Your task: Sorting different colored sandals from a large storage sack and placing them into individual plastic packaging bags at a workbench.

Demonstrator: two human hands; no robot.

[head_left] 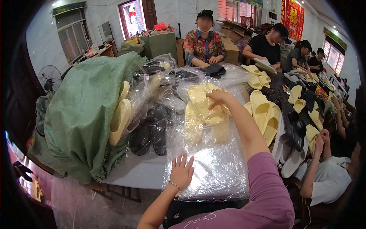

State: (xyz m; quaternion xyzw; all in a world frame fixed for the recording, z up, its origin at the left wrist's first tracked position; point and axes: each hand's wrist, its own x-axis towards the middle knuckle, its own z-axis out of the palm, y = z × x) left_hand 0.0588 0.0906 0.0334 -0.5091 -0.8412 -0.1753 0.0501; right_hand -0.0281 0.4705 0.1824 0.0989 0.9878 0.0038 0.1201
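My left hand (182,171) lies with fingers stretched out on a stack of clear plastic bags (209,166) at the table's near side. Further forward, my right hand (218,98) reaches over a group of pale yellow slippers (194,118), its fingers bent down onto one of them. The slippers rest at the far part of the bags; their lower ends look pale, as if seen through the film. I cannot tell how far they lie inside a bag. Black slippers (150,129) in clear wrapping sit to the left of them.
A large green woven sack (82,114) with yellow slippers at its mouth fills the table's left. Loose yellow slippers (265,112), with black and white ones, are heaped on the right. Several people work around the table, one with black slippers (214,70) opposite me.
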